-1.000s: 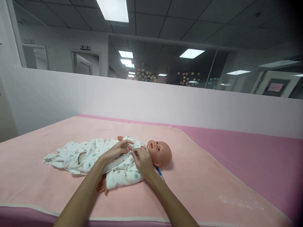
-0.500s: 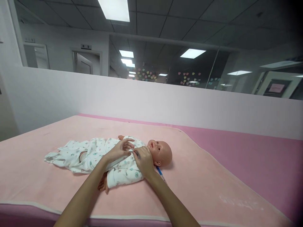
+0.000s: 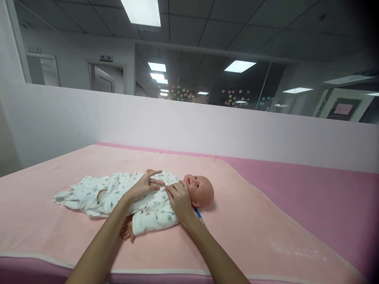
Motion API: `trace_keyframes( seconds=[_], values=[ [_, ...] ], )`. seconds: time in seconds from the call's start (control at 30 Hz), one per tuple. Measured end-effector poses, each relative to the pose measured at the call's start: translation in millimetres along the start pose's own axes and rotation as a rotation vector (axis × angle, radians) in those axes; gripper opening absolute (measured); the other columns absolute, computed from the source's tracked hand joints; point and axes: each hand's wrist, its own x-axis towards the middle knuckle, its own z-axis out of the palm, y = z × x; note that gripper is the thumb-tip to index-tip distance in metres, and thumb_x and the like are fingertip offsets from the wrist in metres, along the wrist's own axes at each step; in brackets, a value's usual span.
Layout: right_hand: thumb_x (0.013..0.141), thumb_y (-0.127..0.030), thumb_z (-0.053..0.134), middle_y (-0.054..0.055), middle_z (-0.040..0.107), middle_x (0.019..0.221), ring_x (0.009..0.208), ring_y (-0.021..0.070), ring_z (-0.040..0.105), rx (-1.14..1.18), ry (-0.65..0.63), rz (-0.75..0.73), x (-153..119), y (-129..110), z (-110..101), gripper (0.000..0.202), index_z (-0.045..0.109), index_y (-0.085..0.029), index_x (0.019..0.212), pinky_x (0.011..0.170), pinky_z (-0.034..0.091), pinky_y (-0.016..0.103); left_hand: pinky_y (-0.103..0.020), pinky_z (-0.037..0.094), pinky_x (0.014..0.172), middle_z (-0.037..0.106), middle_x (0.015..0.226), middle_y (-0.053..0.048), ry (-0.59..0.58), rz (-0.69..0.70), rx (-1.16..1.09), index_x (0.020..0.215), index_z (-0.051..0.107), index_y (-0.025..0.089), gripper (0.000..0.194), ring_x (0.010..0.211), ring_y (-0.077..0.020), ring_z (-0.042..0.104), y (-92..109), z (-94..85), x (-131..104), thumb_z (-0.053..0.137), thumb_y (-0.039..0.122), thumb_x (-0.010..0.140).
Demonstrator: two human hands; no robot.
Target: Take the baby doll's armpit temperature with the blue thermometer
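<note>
Peach sheet [image 3: 251,236] stretches beneath the doll [image 3: 204,193], on its back; at its chest, the right hand [image 3: 179,197] pinches the patterned outfit [image 3: 154,221]; the left hand [image 3: 143,188] has fingers apart, its grip on cloth impossible to tell

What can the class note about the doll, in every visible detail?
The doll lies face up on the peach mat, head toward image right. Its bald head looks smooth and plastic-like, mouth open. White patterned clothes cover body and legs, gaping lower down; one bare hand pokes from the near cuff. The person's left hand and right hand are at its chest.
</note>
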Motion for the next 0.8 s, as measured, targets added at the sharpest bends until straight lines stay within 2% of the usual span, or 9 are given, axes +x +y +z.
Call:
trace_keyframes(
  seconds=[0.23, 0.37, 0.5, 0.67, 0.8],
  values=[
    [0.086, -0.012, 0.04, 0.0, 0.055, 0.069, 0.07, 0.0138, 0.049, -0.079, -0.01, 0.002, -1, -5, -1, 0.024, 0.061, -0.023, 0.081, 0.089, 0.031, 0.038, -0.028, 0.041, 0.073, 0.064, 0.095, -0.01, -0.096, -0.004, 0.001, 0.127, 0.036, 0.022, 0.064, 0.082, -0.0156, 0.056, 4, 1.3, -3, 0.064, 0.024, 0.069],
    [0.087, -0.014, 0.038, 0.001, 0.055, 0.068, 0.071, 0.0142, 0.049, -0.098, -0.007, 0.004, 0, -6, -2, 0.024, 0.06, -0.023, 0.085, 0.091, 0.03, 0.039, -0.026, 0.039, 0.07, 0.061, 0.097, -0.008, -0.101, 0.019, 0.007, 0.129, 0.033, 0.024, 0.065, 0.076, -0.0123, 0.052, 8, 4.9, -5, 0.062, 0.027, 0.071],
    [0.087, -0.019, 0.04, 0.001, 0.056, 0.07, 0.073, 0.0145, 0.05, -0.044, -0.01, 0.042, 1, -8, -2, 0.019, 0.058, -0.021, 0.086, 0.09, 0.031, 0.038, -0.023, 0.039, 0.065, 0.057, 0.091, -0.004, -0.108, 0.027, -0.013, 0.129, 0.033, 0.026, 0.063, 0.07, -0.0099, 0.049, 7, 7.1, -4, 0.059, 0.022, 0.071],
    [0.084, -0.027, 0.046, 0.001, 0.058, 0.072, 0.073, 0.0146, 0.051, 0.041, 0.015, 0.061, 2, -12, -5, 0.013, 0.057, -0.02, 0.082, 0.092, 0.029, 0.038, -0.024, 0.039, 0.066, 0.052, 0.084, -0.002, -0.08, 0.003, 0.003, 0.12, 0.045, 0.024, 0.054, 0.071, -0.011, 0.048, 5, 9.2, -1, 0.053, 0.013, 0.068],
    [0.082, -0.028, 0.049, 0.001, 0.058, 0.073, 0.074, 0.0153, 0.052, 0.04, 0.015, 0.043, 3, -13, -5, 0.011, 0.057, -0.021, 0.084, 0.092, 0.029, 0.038, -0.024, 0.039, 0.07, 0.051, 0.08, -0.002, -0.027, 0.011, 0.034, 0.11, 0.055, 0.021, 0.044, 0.077, -0.013, 0.049, 3, 10.2, 2, 0.051, 0.013, 0.067]
  ],
)
